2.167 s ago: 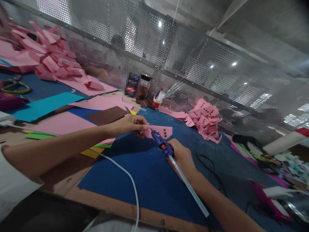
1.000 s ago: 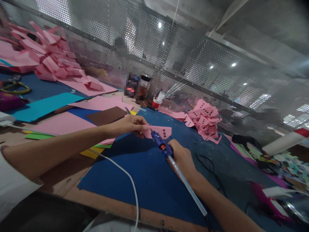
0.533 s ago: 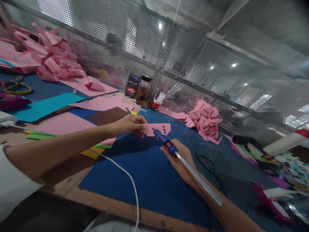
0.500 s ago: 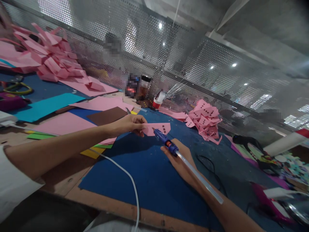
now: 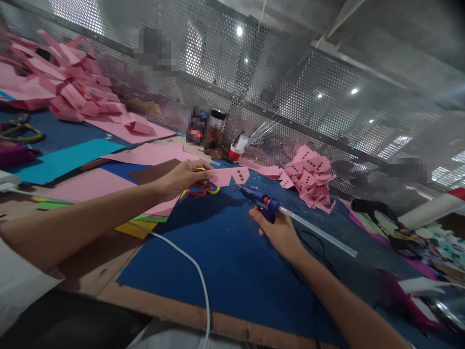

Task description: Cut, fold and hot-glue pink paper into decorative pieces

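My left hand [image 5: 185, 177] pinches a small pink paper piece [image 5: 228, 175] with dark square marks and holds it above the blue sheet [image 5: 225, 261]. My right hand [image 5: 278, 231] grips a blue glue gun [image 5: 262, 201] with a clear glue stick [image 5: 319, 235] sticking out of its back. The gun's nozzle points left and sits just below and right of the paper piece, not touching it. Red-handled scissors [image 5: 198, 191] lie on the sheet under my left hand.
A heap of marked pink pieces [image 5: 308, 179] lies at the back right, a bigger pink pile [image 5: 69, 87] at the far left. Coloured sheets, a red cup [image 5: 236, 151] and a white cable [image 5: 185, 259] lie about. A perforated metal screen [image 5: 254, 82] closes the back.
My right hand has turned and pulled the glue gun back from the paper, so it now lies nearly level. My left hand has raised the pink piece slightly, baring the scissors.
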`<state>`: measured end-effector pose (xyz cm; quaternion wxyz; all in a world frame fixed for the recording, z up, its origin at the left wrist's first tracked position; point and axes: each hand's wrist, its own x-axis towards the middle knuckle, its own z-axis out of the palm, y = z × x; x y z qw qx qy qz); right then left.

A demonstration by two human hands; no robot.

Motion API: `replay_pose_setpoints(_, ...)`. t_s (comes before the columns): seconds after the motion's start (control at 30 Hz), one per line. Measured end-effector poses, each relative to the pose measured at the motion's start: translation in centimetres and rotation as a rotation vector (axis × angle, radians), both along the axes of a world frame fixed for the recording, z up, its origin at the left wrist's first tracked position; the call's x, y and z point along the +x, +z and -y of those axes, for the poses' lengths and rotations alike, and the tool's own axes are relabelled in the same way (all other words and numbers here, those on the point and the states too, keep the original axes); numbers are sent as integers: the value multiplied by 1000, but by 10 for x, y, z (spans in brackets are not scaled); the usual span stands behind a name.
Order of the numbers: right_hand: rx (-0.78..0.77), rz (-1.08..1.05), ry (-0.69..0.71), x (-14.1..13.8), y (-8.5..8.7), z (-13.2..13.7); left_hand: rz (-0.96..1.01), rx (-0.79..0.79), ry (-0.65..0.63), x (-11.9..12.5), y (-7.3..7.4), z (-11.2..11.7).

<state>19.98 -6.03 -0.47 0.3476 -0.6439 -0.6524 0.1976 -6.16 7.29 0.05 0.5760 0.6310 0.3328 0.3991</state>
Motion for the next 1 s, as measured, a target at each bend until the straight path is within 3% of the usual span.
replay_pose_setpoints(0.23, -34, -55, 78, 3, 5, -11, 74, -64, 107, -1, -2, -6)
replay_pose_setpoints(0.47, -103, 22, 152, 5, 4, -29, 166, -109, 211, -4, 1, -10)
replay_pose_setpoints(1.0, -272, 120, 176, -1, 1, -43, 212, -107, 259, -4, 6, -10)
